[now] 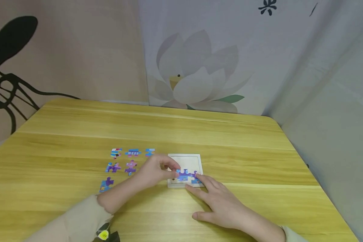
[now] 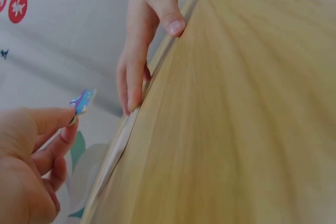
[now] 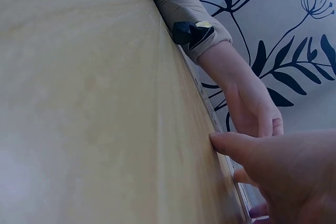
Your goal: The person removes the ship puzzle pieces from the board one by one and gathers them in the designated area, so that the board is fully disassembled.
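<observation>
Between thumb and fingers, my left hand (image 1: pixel 155 169) pinches a blue and purple puzzle piece (image 1: pixel 184 175) over the lower part of a white puzzle tray (image 1: pixel 185 157). The left wrist view shows that puzzle piece (image 2: pixel 83 101) raised above the table, its edge tilted. My right hand (image 1: pixel 219 203) lies with fingers stretched out, their tips at the tray's lower right corner. Under those fingertips is another puzzle piece (image 1: pixel 196 179), set in that corner and partly covered. The tray's lower left part is partly hidden by my left fingers.
Left of the tray, several loose puzzle pieces lie in rows on the wooden table (image 1: pixel 245 151), among them a blue piece (image 1: pixel 133 153), a pink piece (image 1: pixel 131 167) and a corner piece (image 1: pixel 106 184) near my left forearm. A curtain (image 1: pixel 109 50) with flower prints hangs behind.
</observation>
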`<action>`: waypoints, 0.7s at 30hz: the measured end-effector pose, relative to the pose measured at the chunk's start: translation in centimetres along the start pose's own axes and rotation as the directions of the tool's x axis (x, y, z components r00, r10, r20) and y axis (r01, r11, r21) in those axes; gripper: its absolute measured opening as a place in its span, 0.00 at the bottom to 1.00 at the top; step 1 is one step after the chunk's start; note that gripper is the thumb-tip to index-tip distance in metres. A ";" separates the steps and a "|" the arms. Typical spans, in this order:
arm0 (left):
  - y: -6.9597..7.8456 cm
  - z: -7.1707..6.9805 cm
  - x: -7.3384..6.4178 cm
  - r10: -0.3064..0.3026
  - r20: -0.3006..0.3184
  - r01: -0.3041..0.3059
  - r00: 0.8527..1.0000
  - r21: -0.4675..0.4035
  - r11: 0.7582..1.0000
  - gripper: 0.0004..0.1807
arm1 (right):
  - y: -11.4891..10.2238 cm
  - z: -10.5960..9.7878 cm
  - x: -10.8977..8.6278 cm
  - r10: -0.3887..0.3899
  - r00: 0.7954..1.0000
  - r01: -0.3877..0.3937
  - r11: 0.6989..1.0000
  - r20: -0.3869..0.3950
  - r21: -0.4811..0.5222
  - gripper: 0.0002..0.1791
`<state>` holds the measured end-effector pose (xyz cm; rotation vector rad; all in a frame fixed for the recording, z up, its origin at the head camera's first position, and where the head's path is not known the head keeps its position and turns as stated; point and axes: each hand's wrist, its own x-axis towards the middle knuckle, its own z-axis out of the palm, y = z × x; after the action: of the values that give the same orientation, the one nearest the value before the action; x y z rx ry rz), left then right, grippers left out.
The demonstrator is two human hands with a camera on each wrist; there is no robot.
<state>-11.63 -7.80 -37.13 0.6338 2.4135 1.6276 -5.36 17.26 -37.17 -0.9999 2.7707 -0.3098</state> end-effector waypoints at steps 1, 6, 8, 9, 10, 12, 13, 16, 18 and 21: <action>0.0 -0.1 -0.2 0.005 -0.004 -0.005 1.000 0.002 1.000 0.05 | 0.0 0.0 0.0 0.001 1.000 -0.001 1.000 0.002 0.000 0.39; -0.1 -0.8 -1.0 -0.009 -0.023 0.009 1.000 0.010 1.000 0.06 | 0.0 0.1 0.0 0.005 1.000 -0.006 1.000 0.006 0.004 0.39; -0.1 -1.1 -1.4 -0.015 -0.025 0.016 1.000 0.012 1.000 0.06 | 0.0 0.1 0.0 0.004 1.000 -0.004 1.000 0.004 0.005 0.39; -0.1 -1.3 -1.6 -0.017 -0.023 0.018 1.000 0.014 1.000 0.07 | 0.0 0.1 0.0 0.003 1.000 -0.003 1.000 0.003 0.006 0.39; -0.1 -1.5 -1.8 -0.018 -0.023 0.018 1.000 0.018 1.000 0.07 | 0.0 0.1 0.0 0.002 1.000 -0.002 1.000 0.002 0.006 0.39; -0.1 -1.8 -2.2 -0.019 -0.025 0.020 1.000 0.025 0.999 0.07 | 0.0 0.1 0.0 0.001 1.000 -0.001 1.000 -0.002 0.007 0.39; -0.1 -2.0 -2.4 -0.014 -0.027 0.015 1.000 0.032 0.999 0.08 | 0.0 0.1 0.0 0.001 1.000 -0.001 1.000 -0.002 0.007 0.39; 0.0 -2.5 -3.0 -0.006 -0.040 0.008 0.999 0.048 0.999 0.08 | 0.0 0.1 0.0 0.001 1.000 -0.001 1.000 -0.005 0.008 0.39; 0.0 -2.8 -3.4 -0.009 -0.046 0.012 0.999 0.053 0.999 0.09 | 0.0 0.1 0.0 0.002 1.000 -0.002 1.000 -0.005 0.011 0.39; -0.1 -3.4 -3.9 -0.022 -0.053 0.025 0.998 0.056 0.998 0.08 | 0.0 0.0 0.0 0.002 1.000 -0.002 1.000 -0.006 0.011 0.39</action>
<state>-9.35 -12.38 -36.30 0.5756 2.5028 1.5915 -5.32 17.26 -37.21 -0.9947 2.7726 -0.3282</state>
